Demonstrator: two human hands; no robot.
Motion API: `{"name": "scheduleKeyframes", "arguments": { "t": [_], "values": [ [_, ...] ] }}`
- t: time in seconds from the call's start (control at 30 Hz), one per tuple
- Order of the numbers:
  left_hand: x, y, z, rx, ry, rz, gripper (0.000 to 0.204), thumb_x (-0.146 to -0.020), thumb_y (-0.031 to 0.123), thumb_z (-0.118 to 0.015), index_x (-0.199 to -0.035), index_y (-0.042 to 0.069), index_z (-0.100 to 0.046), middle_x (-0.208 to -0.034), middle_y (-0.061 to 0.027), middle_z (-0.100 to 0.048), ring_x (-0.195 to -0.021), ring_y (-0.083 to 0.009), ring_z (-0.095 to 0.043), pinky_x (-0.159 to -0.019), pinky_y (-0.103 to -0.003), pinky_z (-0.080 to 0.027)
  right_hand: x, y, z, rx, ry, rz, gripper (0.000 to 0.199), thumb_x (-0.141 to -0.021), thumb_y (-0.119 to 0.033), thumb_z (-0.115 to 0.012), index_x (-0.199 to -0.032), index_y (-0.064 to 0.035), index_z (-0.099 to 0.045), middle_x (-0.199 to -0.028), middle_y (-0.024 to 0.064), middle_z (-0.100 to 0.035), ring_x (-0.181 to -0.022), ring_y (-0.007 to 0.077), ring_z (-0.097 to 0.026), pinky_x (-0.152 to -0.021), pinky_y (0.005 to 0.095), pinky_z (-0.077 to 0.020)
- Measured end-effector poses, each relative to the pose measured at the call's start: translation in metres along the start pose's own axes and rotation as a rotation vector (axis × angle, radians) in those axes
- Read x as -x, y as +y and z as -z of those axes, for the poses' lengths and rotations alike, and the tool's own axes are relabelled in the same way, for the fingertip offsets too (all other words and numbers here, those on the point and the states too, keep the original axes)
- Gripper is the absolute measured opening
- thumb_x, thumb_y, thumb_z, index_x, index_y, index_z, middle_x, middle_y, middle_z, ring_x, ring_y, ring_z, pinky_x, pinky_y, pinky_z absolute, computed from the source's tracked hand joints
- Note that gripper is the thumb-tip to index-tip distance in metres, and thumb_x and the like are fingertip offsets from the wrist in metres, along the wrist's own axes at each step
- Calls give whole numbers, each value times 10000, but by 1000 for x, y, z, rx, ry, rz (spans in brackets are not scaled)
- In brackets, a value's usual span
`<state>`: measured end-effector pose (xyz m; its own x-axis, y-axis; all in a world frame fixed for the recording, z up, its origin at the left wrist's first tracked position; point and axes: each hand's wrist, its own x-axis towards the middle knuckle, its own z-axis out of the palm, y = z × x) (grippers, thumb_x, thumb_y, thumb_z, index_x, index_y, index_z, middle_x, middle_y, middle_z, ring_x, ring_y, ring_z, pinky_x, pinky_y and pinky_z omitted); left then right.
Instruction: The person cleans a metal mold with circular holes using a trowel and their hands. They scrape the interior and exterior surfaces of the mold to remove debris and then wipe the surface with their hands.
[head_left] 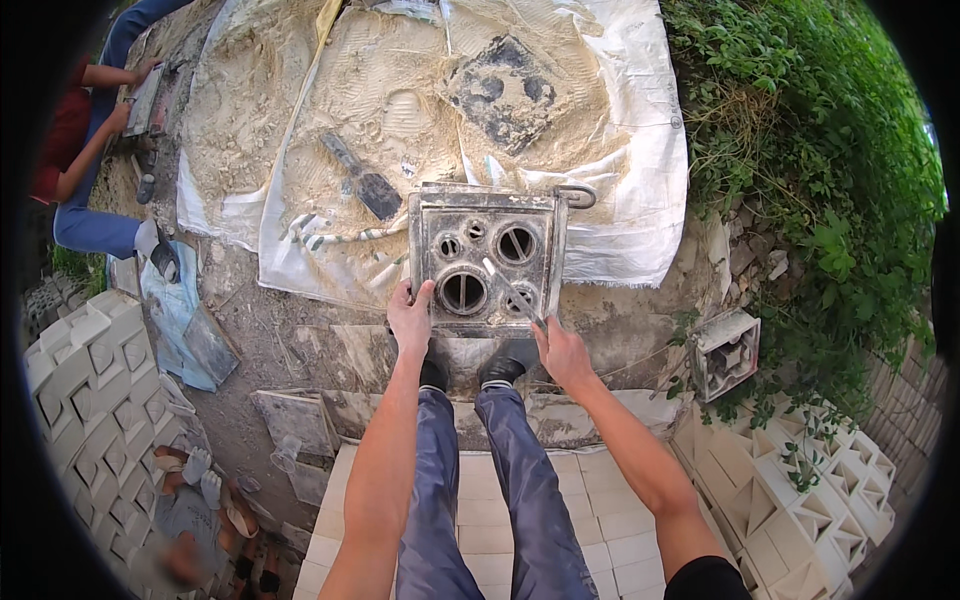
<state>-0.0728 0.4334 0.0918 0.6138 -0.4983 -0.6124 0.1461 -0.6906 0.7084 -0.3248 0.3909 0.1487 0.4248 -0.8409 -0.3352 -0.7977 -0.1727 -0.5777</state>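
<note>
A square grey metal mould (pixel 430 230) with several round openings, each crossed by a bar, stands in front of my feet. My left hand (pixel 410 318) closes on its near left corner, thumb on the rim. My right hand (pixel 562 352) grips a slim tool (pixel 518 298) with a pale tip, which slants across the mould's face; its exact kind I cannot tell. A metal loop (pixel 578 197) sticks out at the far right corner. Beyond the mould, a dark scoop-like tool (pixel 372 190) lies on sand.
Sand covers white sheeting (pixel 640 150) ahead, with a dark square plate (pixel 503 92) on it. Pale patterned blocks (pixel 90 390) are stacked left and more blocks (pixel 780 480) right. A co-worker's hands (pixel 120 112) hold another mould; another person (pixel 195 510) is lower left. An open box-like mould (pixel 727 355) lies right.
</note>
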Motion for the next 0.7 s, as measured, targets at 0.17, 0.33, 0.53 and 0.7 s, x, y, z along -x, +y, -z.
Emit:
{"name": "scheduleKeyframes", "arguments": {
  "t": [0.17, 0.33, 0.53, 0.7],
  "values": [
    [-4, -14, 2, -12, 72, -93, 329, -845, 294, -722, -970, 1, -638, -719, -56, -606, -645, -127, -493, -631, -299, -423, 4, 2, -5, -16, 28, -9, 306, -936, -269, -580, -942, 37, -567, -605, 233, -589, -569, 414, -602, -499, 483, -465],
    [-5, -11, -1, -89, 76, -131, 361, -847, 330, -711, -968, -1, -638, -775, -101, -639, -704, -182, -546, -714, -329, -447, 7, 13, 0, 110, -93, -156, 321, -944, -283, -561, -963, 37, -573, -619, 238, -595, -589, 426, -605, -519, 490, -476],
    [-3, -4, 5, -134, 38, -114, 384, -850, 335, -706, -1004, -9, -634, -817, -121, -659, -737, -193, -574, -739, -333, -454, 12, -3, 21, 145, -92, -182, 347, -962, -337, -510, -938, 6, -561, -622, 230, -605, -593, 427, -608, -523, 494, -484],
    [4, 1, 0, -82, 26, -87, 357, -869, 324, -692, -1006, -2, -643, -881, -93, -665, -810, -174, -570, -782, -328, -442, 21, -9, 34, 216, -176, -110, 321, -962, -322, -515, -905, -7, -533, -606, 213, -603, -583, 418, -609, -519, 493, -484]
  ]
}}
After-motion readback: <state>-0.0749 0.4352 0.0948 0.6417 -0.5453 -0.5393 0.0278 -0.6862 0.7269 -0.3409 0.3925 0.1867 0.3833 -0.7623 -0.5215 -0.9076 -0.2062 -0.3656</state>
